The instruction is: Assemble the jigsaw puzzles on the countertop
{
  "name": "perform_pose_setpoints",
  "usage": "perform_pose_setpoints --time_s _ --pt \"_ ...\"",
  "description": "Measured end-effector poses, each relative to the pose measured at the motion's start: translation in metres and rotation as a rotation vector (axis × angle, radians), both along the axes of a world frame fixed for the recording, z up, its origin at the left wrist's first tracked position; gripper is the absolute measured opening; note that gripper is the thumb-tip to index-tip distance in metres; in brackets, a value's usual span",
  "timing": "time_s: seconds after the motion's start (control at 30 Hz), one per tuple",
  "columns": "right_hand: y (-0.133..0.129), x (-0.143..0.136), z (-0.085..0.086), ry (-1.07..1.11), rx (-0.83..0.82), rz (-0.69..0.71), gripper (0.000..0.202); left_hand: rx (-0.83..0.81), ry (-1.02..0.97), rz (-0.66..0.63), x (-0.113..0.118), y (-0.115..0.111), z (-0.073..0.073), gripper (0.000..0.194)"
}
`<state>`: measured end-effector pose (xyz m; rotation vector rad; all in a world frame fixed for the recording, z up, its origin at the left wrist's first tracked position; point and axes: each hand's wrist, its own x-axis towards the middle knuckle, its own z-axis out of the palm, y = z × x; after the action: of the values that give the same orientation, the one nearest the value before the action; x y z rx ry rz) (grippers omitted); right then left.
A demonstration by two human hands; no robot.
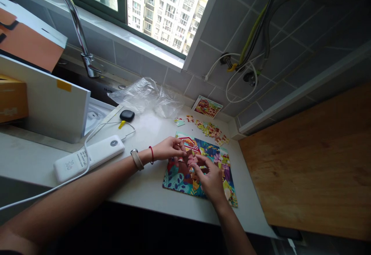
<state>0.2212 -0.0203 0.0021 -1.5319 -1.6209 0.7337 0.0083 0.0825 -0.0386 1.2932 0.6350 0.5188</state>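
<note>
A colourful jigsaw puzzle [176, 179] lies flat on the white counter, with a red barn near its top left. Over its upper middle, my right hand [211, 177] pinches a small pinkish puzzle piece [191, 159] between thumb and forefinger. My left hand [169, 148], with a red cord and a watch band at the wrist, reaches in from the left. Its fingertips are pressed together beside that piece; whatever they hold is too small to make out. Loose puzzle pieces [209, 128] are spread behind the puzzle, below a picture card [207, 107] leaning on the tiles.
Left of the puzzle lie a white power bank [88, 158] with a cable and a black earphone case [127, 115]. Crumpled clear plastic [150, 96] sits by the sink. Boxes [43, 92] stand at far left, a wooden panel [313, 162] at right.
</note>
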Motion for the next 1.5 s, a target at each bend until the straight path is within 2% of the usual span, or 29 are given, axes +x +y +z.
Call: perform_pose_setpoints --time_s 0.13,0.27,0.37,0.43,0.5,0.57,0.63,0.73,0.83,0.9,0.97,1.03,1.17,1.23,1.33,1.5 --pt "0.0 -0.002 -0.008 0.175 -0.139 -0.006 0.049 0.023 0.009 -0.011 -0.003 0.0 0.008 0.058" --pt "-0.006 -0.005 -0.012 0.149 -0.326 0.201 0.041 0.125 -0.008 0.222 -0.007 0.009 0.012 0.055" --pt "-0.012 -0.013 -0.013 0.013 -0.345 0.321 0.031 0.198 -0.044 0.331 -0.01 0.014 0.011 0.054" --pt "-0.014 -0.019 -0.013 -0.082 -0.307 0.362 0.026 0.333 -0.016 0.378 -0.012 0.014 0.01 0.052" --pt "-0.014 -0.023 -0.014 -0.159 -0.267 0.372 0.022 0.544 0.06 0.407 -0.015 0.012 0.011 0.045" --pt "-0.015 -0.026 -0.015 -0.23 -0.231 0.347 0.018 0.75 0.12 0.383 -0.019 0.011 0.015 0.035" --pt "-0.016 -0.028 -0.018 -0.285 -0.202 0.319 0.014 0.885 0.128 0.305 -0.022 0.011 0.018 0.031" --pt "-0.02 -0.028 -0.021 -0.286 -0.137 0.291 0.013 0.99 0.127 0.198 -0.026 0.014 0.018 0.047" --pt "-0.027 -0.026 -0.022 -0.289 -0.018 0.384 0.019 1.041 0.197 0.142 -0.027 0.016 0.01 0.066" --pt "-0.031 -0.024 -0.023 -0.351 0.055 0.488 0.033 1.066 0.285 0.121 -0.028 0.018 0.003 0.073" --pt "-0.033 -0.024 -0.024 -0.408 0.102 0.526 0.036 1.078 0.374 0.1 -0.031 0.021 -0.003 0.078" --pt "-0.033 -0.025 -0.026 -0.431 0.127 0.506 0.031 1.073 0.439 0.067 -0.034 0.024 -0.008 0.09" --pt "-0.031 -0.031 -0.03 -0.437 0.154 0.47 0.029 1.007 0.564 -0.033 -0.041 0.028 -0.014 0.127" --pt "-0.03 -0.032 -0.032 -0.428 0.163 0.458 0.029 0.97 0.612 -0.091 -0.042 0.028 -0.015 0.137" --pt "-0.029 -0.033 -0.034 -0.414 0.18 0.451 0.032 0.952 0.641 -0.149 -0.041 0.026 -0.014 0.142" --pt "-0.03 -0.034 -0.035 -0.425 0.145 0.438 0.028 0.974 0.66 -0.14 -0.04 0.023 -0.014 0.138"
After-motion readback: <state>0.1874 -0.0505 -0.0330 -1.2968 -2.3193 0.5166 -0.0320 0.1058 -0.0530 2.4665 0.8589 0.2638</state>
